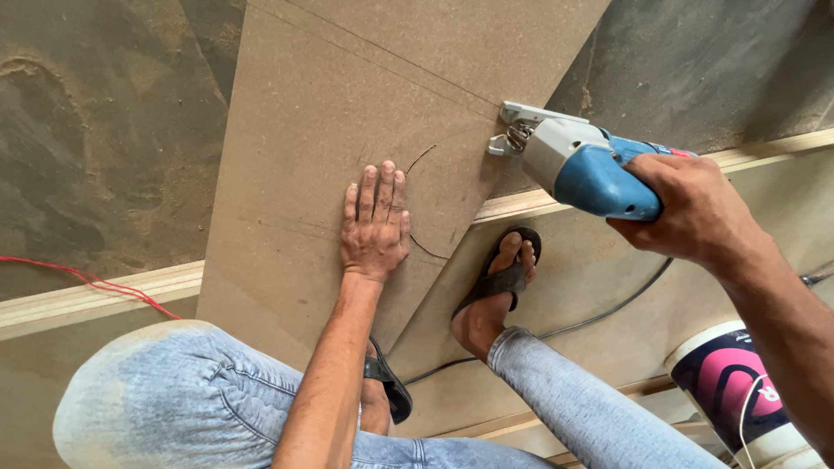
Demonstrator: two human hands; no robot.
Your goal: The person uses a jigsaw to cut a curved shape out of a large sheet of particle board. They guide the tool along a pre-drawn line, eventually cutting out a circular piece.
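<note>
A brown fibreboard sheet (347, 113) lies tilted across a larger board on the floor, with a curved pencil line drawn on it. My left hand (375, 221) presses flat on the sheet, fingers together, just left of the curve. My right hand (686, 204) grips the handle of a blue and grey jigsaw (573, 161), whose metal base rests at the sheet's right edge. My sandalled foot (499, 282) stands on the lower board beside the sheet.
A black power cable (599, 313) runs from the saw across the lower board. A red wire (95, 282) lies at the left. A white bucket with a dark and pink label (730, 373) stands at the lower right. Dusty concrete floor (95, 130) surrounds the boards.
</note>
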